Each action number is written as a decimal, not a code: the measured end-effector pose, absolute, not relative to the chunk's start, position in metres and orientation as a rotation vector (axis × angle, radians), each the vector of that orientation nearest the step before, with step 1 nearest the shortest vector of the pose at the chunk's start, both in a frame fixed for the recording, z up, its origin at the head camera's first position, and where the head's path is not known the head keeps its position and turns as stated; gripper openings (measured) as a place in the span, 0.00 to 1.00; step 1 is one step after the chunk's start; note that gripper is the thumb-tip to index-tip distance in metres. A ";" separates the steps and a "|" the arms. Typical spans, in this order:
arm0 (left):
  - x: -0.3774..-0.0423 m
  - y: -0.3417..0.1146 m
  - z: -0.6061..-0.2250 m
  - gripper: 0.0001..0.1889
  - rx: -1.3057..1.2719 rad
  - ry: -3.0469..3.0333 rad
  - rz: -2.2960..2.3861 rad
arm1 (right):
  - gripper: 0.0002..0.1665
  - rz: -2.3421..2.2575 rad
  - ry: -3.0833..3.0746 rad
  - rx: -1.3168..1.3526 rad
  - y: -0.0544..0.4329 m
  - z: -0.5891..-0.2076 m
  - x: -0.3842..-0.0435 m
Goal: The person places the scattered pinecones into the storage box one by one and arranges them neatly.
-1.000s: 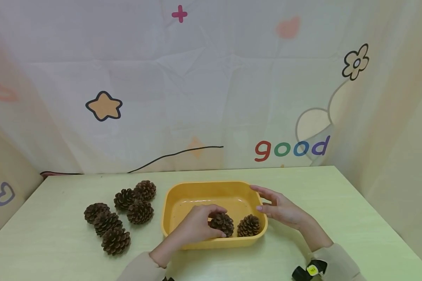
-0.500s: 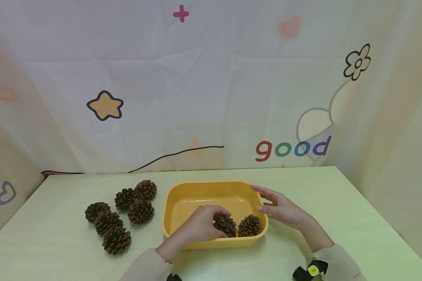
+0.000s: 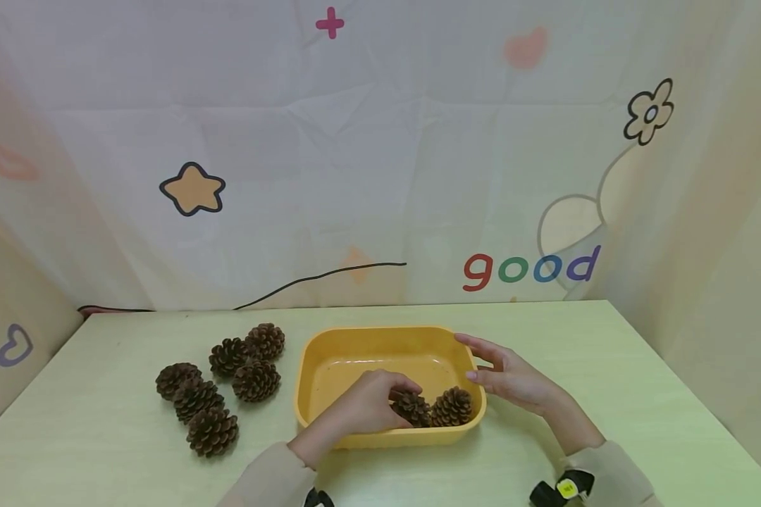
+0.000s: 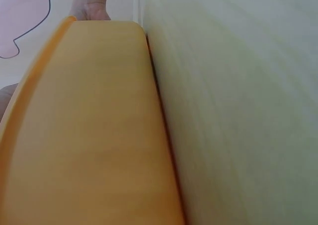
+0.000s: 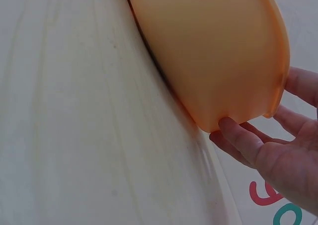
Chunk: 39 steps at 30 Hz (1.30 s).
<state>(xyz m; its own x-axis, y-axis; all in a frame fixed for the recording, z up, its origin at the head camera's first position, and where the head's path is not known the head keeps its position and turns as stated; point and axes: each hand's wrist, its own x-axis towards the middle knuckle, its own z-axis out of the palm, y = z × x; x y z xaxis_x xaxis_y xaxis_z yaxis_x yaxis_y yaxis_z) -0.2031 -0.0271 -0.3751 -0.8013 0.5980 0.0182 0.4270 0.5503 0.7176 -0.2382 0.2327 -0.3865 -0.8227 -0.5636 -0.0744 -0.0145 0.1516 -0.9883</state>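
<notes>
My left hand (image 3: 375,403) reaches over the front wall of the yellow plastic basin (image 3: 380,343). Its curled fingers and thumb hold a brown pine cone (image 3: 415,410), partly hidden by the hand, low inside the basin. A second pine cone (image 3: 452,407) lies right beside it in the front right corner. At the basin's right side, my right hand (image 3: 514,380) rests with spread, fairly straight fingers against the outer wall and rim. The right wrist view shows those fingertips (image 5: 228,123) touching the wall. Mostly the basin's outer front wall (image 4: 94,120) fills the left wrist view.
Left of the basin, several more pine cones lie on the pale green table (image 3: 101,415) in two close groups, one nearer (image 3: 212,432) and one farther back (image 3: 256,380). A printed curtain (image 3: 355,155) hangs behind the table and along its sides.
My left hand has slid the pine cone rightward along the basin, up against the other one. The right hand has stayed at the basin's side. The view has shifted slightly.
</notes>
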 end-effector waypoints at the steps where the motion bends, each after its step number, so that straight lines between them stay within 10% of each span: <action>1: -0.203 -0.028 -0.375 0.23 0.860 2.542 1.097 | 0.40 -1.713 2.006 -0.551 0.233 -0.387 -0.238; 39: -0.195 -0.062 -0.363 0.28 0.752 2.374 1.351 | 0.40 -1.714 2.009 -0.559 0.234 -0.387 -0.239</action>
